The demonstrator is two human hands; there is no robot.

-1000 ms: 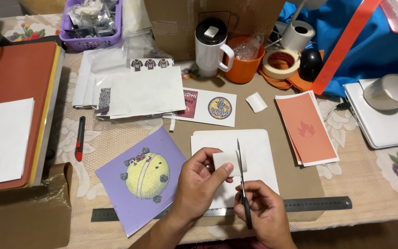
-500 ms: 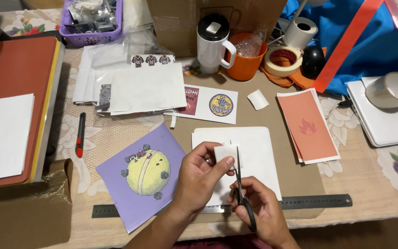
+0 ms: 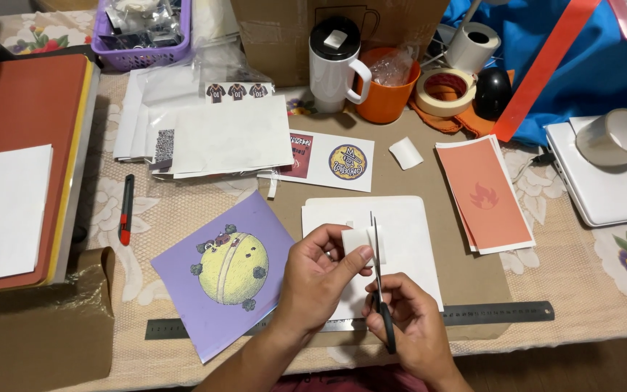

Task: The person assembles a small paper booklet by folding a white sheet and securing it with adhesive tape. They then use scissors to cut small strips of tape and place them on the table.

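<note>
Seen from above, a cluttered tabletop (image 3: 183,218) under a lace cloth. The left hand (image 3: 317,279) pinches a small white paper piece (image 3: 357,239), its grip clamped on the piece, held just above a larger white sheet (image 3: 408,239). The right hand (image 3: 411,327) has its grip closed around the dark handles of scissors (image 3: 377,272), whose blades point up and meet the piece's right edge. A metal ruler (image 3: 502,313) lies just beyond the hands. A purple print (image 3: 226,268) lies left of them, an orange card (image 3: 484,192) to the right.
</note>
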